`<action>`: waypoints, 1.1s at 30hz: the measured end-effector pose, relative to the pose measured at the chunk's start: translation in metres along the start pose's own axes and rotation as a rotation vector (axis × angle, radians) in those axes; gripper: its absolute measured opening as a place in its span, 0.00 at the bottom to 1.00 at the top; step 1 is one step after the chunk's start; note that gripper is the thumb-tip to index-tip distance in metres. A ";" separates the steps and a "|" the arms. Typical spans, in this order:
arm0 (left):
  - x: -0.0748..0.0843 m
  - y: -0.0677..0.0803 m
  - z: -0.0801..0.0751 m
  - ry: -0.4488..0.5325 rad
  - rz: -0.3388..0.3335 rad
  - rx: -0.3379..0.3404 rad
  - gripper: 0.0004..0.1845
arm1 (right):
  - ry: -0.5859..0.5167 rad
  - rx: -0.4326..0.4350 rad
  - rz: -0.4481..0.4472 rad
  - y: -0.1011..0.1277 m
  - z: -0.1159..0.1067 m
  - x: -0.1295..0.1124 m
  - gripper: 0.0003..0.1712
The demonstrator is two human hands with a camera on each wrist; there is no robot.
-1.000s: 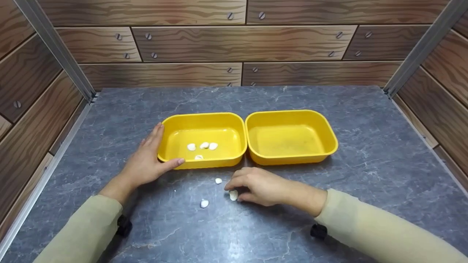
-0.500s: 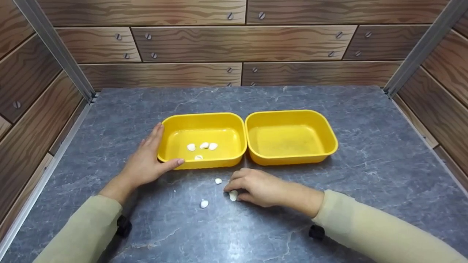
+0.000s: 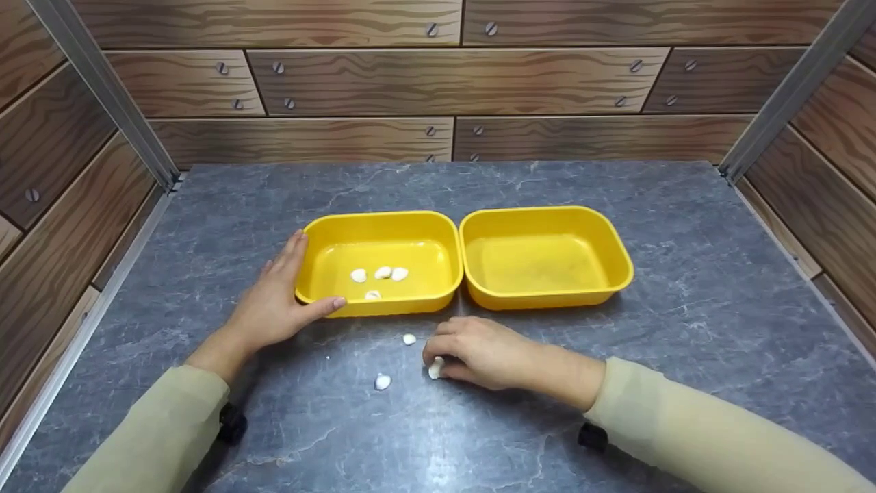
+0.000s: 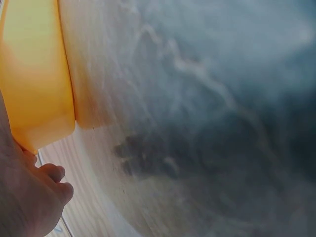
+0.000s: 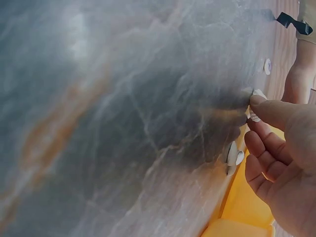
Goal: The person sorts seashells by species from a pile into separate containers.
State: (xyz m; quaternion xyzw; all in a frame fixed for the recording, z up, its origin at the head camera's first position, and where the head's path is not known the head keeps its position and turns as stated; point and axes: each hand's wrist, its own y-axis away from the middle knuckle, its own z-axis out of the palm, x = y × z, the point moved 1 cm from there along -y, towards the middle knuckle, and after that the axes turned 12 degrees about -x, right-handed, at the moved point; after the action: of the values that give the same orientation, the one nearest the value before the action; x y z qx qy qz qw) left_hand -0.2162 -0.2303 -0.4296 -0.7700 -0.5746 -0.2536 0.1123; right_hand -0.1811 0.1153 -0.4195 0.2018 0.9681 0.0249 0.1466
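My right hand pinches a white seashell between thumb and fingertips, low over the table in front of the two trays. In the right wrist view the same seashell shows at the thumb tip. Two loose white shells lie to its left, a small one and a larger one. My left hand rests against the left end of the left yellow tray, thumb over the front rim and fingers extended along the side. Several white shells lie inside that tray.
A second yellow tray stands against the left one, with no shells visible in it. More white shells show beyond the fingers in the right wrist view. The grey marbled table is bounded by wood-patterned walls.
The shell at my right fingertips has tilted, and the fingers have closed in on it slightly. My left hand, the trays and the other shells stay where they were.
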 end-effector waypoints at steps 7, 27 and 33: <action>0.000 0.000 0.000 0.000 0.007 0.005 0.64 | -0.057 0.006 -0.034 0.000 -0.003 0.000 0.08; -0.001 0.000 0.000 -0.006 0.004 0.005 0.64 | -0.076 -0.036 -0.058 -0.002 -0.018 -0.001 0.15; -0.001 -0.001 0.000 -0.002 0.005 0.004 0.64 | -0.159 0.067 -0.058 -0.011 -0.041 0.002 0.16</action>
State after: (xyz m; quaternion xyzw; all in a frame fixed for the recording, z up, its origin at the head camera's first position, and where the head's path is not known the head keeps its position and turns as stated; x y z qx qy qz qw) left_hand -0.2171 -0.2313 -0.4303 -0.7715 -0.5733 -0.2514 0.1135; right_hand -0.1991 0.1067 -0.3820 0.1799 0.9591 -0.0276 0.2168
